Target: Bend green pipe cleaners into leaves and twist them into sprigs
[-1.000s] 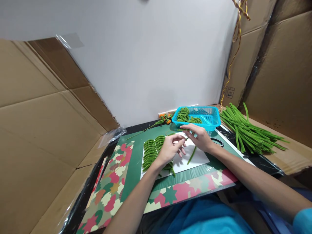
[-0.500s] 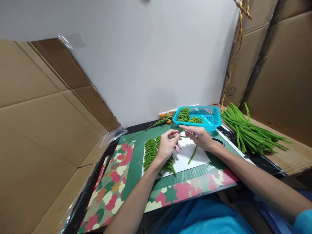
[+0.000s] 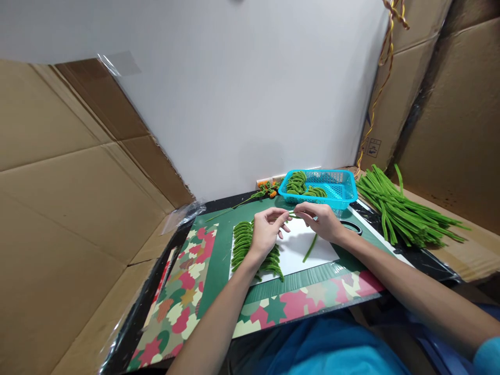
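A short green pipe cleaner point(image 3: 294, 214) spans the gap between my two hands, above the white sheet point(image 3: 291, 263). My left hand point(image 3: 266, 229) pinches one end between thumb and fingers. At the other end, my right hand point(image 3: 321, 221) has its fingertips closed on it. Under and left of my left hand, bent green pipe cleaner leaves point(image 3: 242, 242) lie in rows on the sheet, partly covered by that hand. One loose straight piece of pipe cleaner point(image 3: 310, 248) rests on the sheet below my right hand.
A blue basket point(image 3: 344, 202) behind my hands holds more green leaves. Right of it lies a bundle of long green pipe cleaners point(image 3: 406, 213). A black loop point(image 3: 353, 227) shows beside my right wrist. An orange flower stem point(image 3: 258, 195) lies left of the basket. Cardboard walls point(image 3: 78, 208) flank the table.
My right hand's fingers were stretched out flat; they have curled in and closed on the pipe cleaner. My left hand stays nearly in place. The view has shifted slightly.
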Tool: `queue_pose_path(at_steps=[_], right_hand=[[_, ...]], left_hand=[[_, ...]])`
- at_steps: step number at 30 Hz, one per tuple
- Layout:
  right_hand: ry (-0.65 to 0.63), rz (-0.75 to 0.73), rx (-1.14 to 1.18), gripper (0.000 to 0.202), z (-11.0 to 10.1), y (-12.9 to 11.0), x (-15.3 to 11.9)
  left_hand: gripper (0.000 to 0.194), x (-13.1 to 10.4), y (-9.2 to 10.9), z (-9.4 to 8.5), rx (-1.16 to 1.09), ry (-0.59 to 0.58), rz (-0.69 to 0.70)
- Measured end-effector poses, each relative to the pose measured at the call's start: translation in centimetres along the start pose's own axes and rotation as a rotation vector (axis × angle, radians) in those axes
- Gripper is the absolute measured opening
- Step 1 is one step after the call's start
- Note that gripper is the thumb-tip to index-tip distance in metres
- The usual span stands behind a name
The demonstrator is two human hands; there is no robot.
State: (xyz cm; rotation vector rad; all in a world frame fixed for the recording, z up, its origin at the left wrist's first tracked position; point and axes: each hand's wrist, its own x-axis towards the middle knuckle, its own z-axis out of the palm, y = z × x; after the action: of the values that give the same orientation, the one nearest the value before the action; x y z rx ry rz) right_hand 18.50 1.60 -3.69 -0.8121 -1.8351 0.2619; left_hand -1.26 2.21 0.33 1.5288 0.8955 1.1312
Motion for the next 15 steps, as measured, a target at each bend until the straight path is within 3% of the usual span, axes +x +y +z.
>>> queue_pose_path(at_steps=[9, 15], right_hand=[[0.124, -0.02, -0.061, 0.021, -0.69, -0.12, 0.12], [0.097, -0.123, -0.115, 0.018, -0.79, -0.15, -0.03]], left_hand=[[0.041, 0.25, 0.16, -0.33, -0.058, 0.081, -0.012], [0.043, 0.23, 0.31, -0.76, -0.111, 0.148, -0.043]])
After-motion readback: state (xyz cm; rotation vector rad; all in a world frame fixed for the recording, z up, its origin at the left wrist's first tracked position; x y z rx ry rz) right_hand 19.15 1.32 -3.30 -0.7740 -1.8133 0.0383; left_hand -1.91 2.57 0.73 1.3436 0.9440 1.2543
